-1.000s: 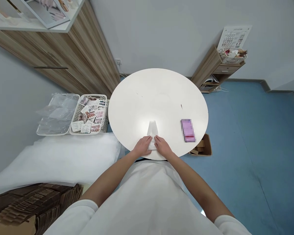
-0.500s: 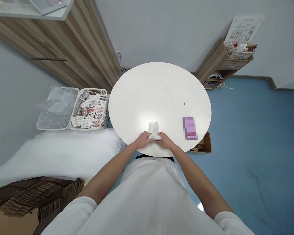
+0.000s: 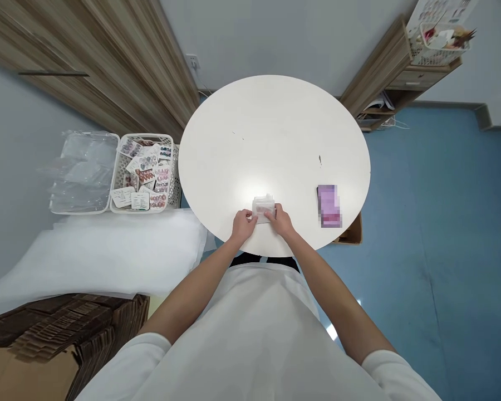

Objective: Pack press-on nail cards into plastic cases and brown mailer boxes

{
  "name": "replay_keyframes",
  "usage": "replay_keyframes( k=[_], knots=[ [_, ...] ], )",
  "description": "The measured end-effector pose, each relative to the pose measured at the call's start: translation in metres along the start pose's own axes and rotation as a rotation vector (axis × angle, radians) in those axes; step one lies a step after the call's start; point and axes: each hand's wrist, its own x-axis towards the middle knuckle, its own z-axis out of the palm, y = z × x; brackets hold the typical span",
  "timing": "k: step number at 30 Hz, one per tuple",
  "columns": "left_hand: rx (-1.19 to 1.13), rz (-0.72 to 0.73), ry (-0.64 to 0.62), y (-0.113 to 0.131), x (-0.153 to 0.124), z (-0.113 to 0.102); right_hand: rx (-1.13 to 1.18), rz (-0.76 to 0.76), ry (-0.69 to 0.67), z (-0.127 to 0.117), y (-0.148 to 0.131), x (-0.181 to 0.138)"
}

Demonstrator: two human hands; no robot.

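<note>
Near the front edge of the round white table (image 3: pixel 275 128), a small packet wrapped in white translucent sheet (image 3: pixel 262 205) lies between my hands. Something faintly pinkish shows through the wrapping, too dim to name. On its left side, my left hand (image 3: pixel 242 226) pinches the lower corner with curled fingers. My right hand (image 3: pixel 281 221) grips the right side, its thumb lying across the top face. A pixelated purple phone-shaped item (image 3: pixel 329 206) rests on the table to the right of my hands.
Left of the table stand a basket of carded press-on nails (image 3: pixel 172 184) and a bin of clear plastic bags (image 3: pixel 83 172). White foam sheets (image 3: pixel 121 250) lie below them, above stacked flat cardboard (image 3: pixel 67 334). An open carton (image 3: pixel 353 231) sits under the table's right edge.
The white sheet has gone from a longer strip with a rolled near end to a compact, squarish packet. My right thumb now lies on top of it. The camera view has shifted slightly.
</note>
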Motion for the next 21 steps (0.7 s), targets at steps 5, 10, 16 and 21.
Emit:
replay_keyframes(
  k=[5,10,16,21],
  knots=[
    [0.023,-0.029,-0.023,0.002,-0.001,-0.003,0.051,0.003,0.205,0.009,0.007,-0.007],
    [0.003,-0.093,-0.024,0.003,-0.004,-0.006,0.137,-0.002,0.167,0.008,0.016,-0.012],
    [-0.005,-0.141,0.018,0.007,-0.008,-0.007,0.24,-0.001,0.079,0.002,0.013,-0.016],
    [0.025,-0.121,0.032,0.013,-0.02,-0.012,0.258,0.024,-0.037,-0.016,0.024,-0.04]
  ],
)
